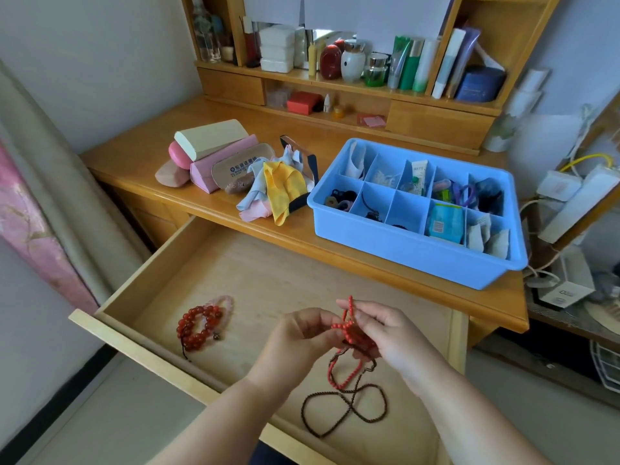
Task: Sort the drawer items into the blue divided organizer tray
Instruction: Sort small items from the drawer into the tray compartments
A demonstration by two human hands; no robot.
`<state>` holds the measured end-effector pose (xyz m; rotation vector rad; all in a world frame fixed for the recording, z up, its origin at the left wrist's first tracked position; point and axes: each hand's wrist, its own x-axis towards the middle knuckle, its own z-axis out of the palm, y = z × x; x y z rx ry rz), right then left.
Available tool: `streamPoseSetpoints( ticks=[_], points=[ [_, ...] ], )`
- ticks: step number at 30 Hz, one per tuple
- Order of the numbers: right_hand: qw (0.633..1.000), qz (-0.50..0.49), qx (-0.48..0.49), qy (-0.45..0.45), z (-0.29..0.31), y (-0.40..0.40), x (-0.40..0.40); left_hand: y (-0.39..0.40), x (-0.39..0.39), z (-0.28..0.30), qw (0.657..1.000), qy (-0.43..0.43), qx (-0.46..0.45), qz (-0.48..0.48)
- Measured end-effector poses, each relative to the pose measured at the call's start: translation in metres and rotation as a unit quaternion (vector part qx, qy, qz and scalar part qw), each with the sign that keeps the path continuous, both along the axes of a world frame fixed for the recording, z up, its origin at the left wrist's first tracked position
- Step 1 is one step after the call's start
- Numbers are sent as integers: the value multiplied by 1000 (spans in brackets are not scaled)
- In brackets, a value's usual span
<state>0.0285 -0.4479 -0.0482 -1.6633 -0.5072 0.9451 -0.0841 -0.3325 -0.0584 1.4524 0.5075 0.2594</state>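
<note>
Over the open wooden drawer (214, 283), my left hand (298, 333) and my right hand (385, 327) both pinch a string of small red beads (349, 327) between them. Its lower loops hang down with a dark brown bead string (345, 407) that lies on the drawer floor. A dark red bead bracelet (198, 327) and a pale pink one (223, 302) lie at the drawer's left. The blue divided organizer tray (402, 250) stands on the desk at the right, its compartments holding hair ties, tubes, packets and sachets.
On the desk left of the tray lie glasses cases (214, 152) and a heap of cloths (275, 186) with a small mirror (302, 156). Shelves behind carry bottles and boxes. Cables and a power strip (577, 196) sit at the right.
</note>
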Motion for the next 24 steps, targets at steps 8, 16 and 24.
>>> streamPoseSetpoints(
  ticks=[8,16,24],
  points=[
    [968,91,-82,-220,12,-9,7,0,2,-6,986,7,-169,-4],
    [985,59,-23,-163,12,-12,10,18,-2,8,986,31,-156,-56],
    [995,18,73,63,9,-13,14,23,-4,11,972,40,-195,-124]
  ],
)
